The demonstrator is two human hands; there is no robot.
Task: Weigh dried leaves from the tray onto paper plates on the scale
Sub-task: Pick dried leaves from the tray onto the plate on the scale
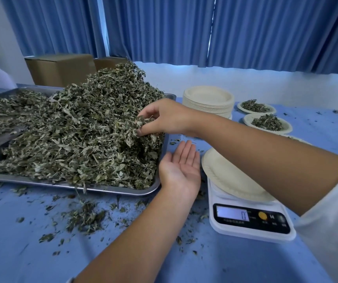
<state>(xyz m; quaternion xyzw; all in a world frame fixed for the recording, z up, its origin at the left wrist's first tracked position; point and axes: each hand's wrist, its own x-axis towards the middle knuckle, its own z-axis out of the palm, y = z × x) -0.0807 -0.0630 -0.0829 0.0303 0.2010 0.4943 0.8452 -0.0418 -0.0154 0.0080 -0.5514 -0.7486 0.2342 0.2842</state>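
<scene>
**Right grip gathers a tuft at the pile's near edge**

The right hand (pixel 164 117) reaches across into the dried leaves (pixel 78 129), its grip curled and closed on a small tuft (pixel 143 121) at the right-hand slope of the heap. The fingertips are partly buried, so how much they hold is hard to judge.

Just below the grip, the left hand (pixel 181 170) waits palm up with its fingers straight and holding nothing. It sits beside the right rim of the metal tray (pixel 106 189), probably to catch what falls.

The leaves are heaped high in the tray, to the left of the grip and under it. They look very light, dry and brittle, and loosely tangled, so a pinch will likely shed crumbs and trail strands. A loose scoop from the pile's edge, with fingers under a clump, should carry more than a tight squeeze, which would crush it.

To the right of the grip and nearer the person, an empty paper plate (pixel 225 176) rests on the white scale (pixel 251 219), whose display appears to read zero. Beyond the grip to the right stand a stack of paper plates (pixel 207 101) and two filled plates (pixel 255 107) (pixel 267 122). Crumbs (pixel 84 217) litter the blue desk (pixel 21 252) below the tray.
</scene>
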